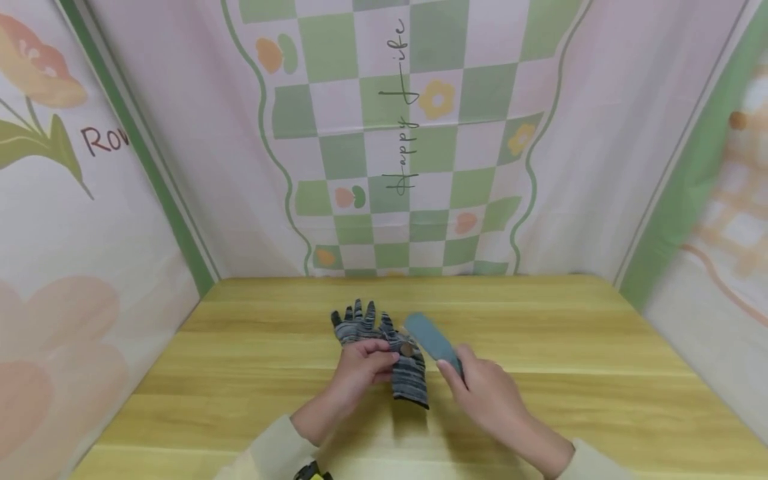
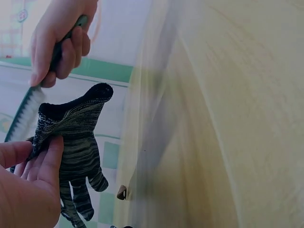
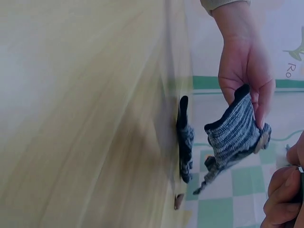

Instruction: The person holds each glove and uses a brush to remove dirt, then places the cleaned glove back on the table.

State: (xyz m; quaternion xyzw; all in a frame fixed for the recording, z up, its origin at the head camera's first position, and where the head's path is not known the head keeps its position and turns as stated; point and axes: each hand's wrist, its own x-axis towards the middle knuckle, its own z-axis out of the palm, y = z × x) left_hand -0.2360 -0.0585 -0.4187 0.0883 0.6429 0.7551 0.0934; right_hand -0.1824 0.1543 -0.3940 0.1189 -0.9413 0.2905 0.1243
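A pale curtain (image 1: pixel 432 147) with green and white checks stands behind the far edge of the wooden tabletop (image 1: pixel 552 347). Above the tabletop's middle, well in from its left and right edges, I hold up a striped grey-and-black glove (image 1: pixel 410 380), its dark-rimmed cuff toward me and its fingers hanging away. My left grip (image 1: pixel 365 363) pinches it, thumb on one side and fingers on the other. A second striped glove (image 3: pixel 185 142) lies on the tabletop itself, cuff also toward me. My right grip (image 1: pixel 483 387) is curled firmly around the handle of a blue-grey brush (image 1: pixel 433 340), which slants just beside the held glove, white bristles facing it; I cannot tell whether they touch. A round brown spot (image 1: pixel 406 349) shows on the held glove just beside my left thumb. One small brown piece (image 3: pixel 179 201), too blurred to identify, is on the tabletop near the second glove.
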